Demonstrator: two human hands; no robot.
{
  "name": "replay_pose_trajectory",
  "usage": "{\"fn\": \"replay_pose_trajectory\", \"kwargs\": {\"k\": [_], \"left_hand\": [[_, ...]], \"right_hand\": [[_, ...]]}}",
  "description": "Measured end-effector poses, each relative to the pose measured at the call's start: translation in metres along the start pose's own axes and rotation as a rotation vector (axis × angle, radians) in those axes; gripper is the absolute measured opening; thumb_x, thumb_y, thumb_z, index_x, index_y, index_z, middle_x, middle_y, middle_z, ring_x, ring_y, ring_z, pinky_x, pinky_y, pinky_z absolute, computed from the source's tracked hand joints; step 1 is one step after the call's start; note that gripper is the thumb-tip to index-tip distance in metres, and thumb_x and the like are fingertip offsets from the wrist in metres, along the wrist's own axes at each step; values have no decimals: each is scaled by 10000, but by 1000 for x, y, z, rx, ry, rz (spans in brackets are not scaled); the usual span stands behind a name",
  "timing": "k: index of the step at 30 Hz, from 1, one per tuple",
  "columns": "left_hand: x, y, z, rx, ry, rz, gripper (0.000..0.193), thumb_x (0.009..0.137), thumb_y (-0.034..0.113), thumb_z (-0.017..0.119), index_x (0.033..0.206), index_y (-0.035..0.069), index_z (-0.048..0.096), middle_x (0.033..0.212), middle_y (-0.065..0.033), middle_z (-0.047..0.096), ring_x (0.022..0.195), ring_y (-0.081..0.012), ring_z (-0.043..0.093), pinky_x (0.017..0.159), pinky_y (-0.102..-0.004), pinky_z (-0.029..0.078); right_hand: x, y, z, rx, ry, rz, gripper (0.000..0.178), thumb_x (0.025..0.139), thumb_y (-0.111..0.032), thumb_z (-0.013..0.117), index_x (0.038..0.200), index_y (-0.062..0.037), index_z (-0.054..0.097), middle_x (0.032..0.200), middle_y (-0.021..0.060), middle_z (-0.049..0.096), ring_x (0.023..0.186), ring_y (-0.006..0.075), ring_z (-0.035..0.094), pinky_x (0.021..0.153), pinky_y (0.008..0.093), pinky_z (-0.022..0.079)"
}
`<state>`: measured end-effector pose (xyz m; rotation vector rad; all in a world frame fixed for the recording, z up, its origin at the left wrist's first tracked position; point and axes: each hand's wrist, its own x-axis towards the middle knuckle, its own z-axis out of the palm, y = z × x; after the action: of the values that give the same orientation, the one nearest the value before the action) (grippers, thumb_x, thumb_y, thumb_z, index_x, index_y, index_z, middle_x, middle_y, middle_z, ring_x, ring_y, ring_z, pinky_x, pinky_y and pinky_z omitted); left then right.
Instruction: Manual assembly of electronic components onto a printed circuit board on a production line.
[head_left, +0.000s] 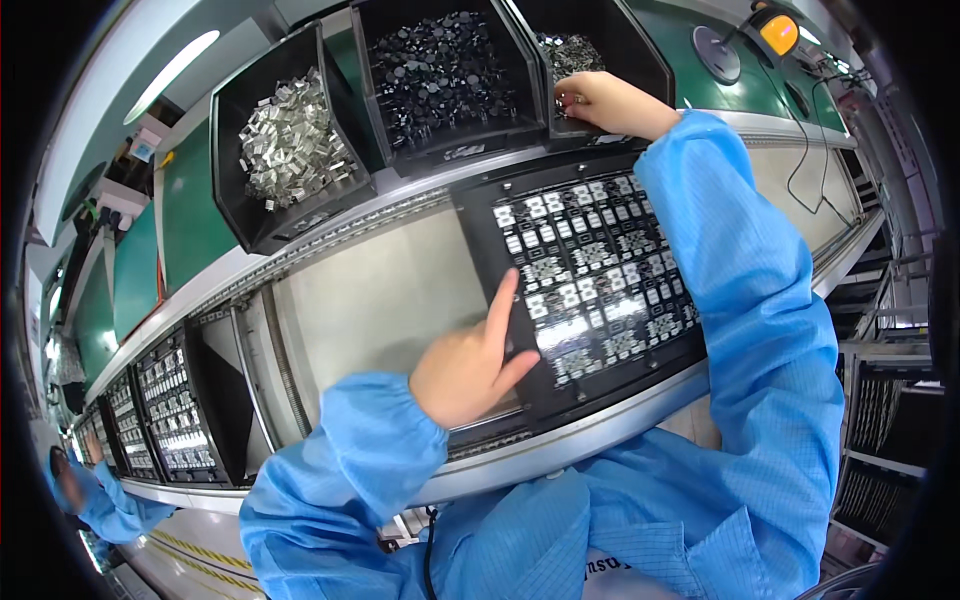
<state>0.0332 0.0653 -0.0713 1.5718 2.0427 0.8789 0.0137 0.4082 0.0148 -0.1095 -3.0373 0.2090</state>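
Observation:
A black carrier tray (560, 395) holding rows of small circuit boards (600, 265) lies on the conveyor in front of me. My left hand (465, 365) rests at the tray's left edge, index finger stretched along it and thumb spread apart, with nothing held. Beyond the tray, my right hand (610, 103) reaches into the right black bin (640, 50), its fingertips pinched together among small shiny metal parts (568, 52). What sits between those fingertips is too small to make out. My right sleeve covers the tray's right side.
Left of that bin stand a bin of dark round parts (440, 75) and a bin of silver box-shaped parts (295, 145). More loaded trays (180, 415) sit down the conveyor (370, 290) at left, near another person's blue sleeve (120, 510). A yellow-headed lamp (778, 34) stands far right.

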Motion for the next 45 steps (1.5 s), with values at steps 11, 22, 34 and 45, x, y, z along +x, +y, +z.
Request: {"fn": "replay_pose_trajectory", "kwargs": {"k": [11, 22, 34, 45], "left_hand": [[141, -47, -120, 584, 437, 310, 247, 834, 87, 544, 1056, 27, 634, 989, -137, 625, 954, -309, 586, 828, -381, 479], [170, -71, -111, 631, 365, 245, 280, 796, 0, 599, 1070, 30, 647, 954, -163, 666, 920, -307, 633, 841, -371, 501], [205, -69, -104, 597, 370, -14, 171, 748, 61, 687, 914, 58, 643, 872, -112, 668, 867, -273, 645, 789, -355, 513], [160, -25, -115, -93, 588, 211, 140, 660, 26, 656, 798, 4, 641, 721, -115, 649, 685, -254, 645, 651, -334, 519]], "right_hand": [[-4, -27, -7, 22, 260, -118, 130, 756, -33, 636, 877, 14, 643, 710, 96, 645, 655, 174, 621, 636, 271, 504], [-97, -96, -8, 445, 86, -105, 108, 737, 7, 642, 841, -12, 666, 768, 40, 655, 683, 94, 607, 620, 236, 496], [-130, -115, 44, 366, -259, -157, 101, 686, -33, 690, 751, -27, 613, 707, 53, 591, 602, 162, 603, 552, 274, 487], [-125, -119, 33, 268, -107, -338, 163, 725, -171, 714, 782, -69, 600, 711, 82, 588, 641, 263, 599, 569, 353, 474]]}}
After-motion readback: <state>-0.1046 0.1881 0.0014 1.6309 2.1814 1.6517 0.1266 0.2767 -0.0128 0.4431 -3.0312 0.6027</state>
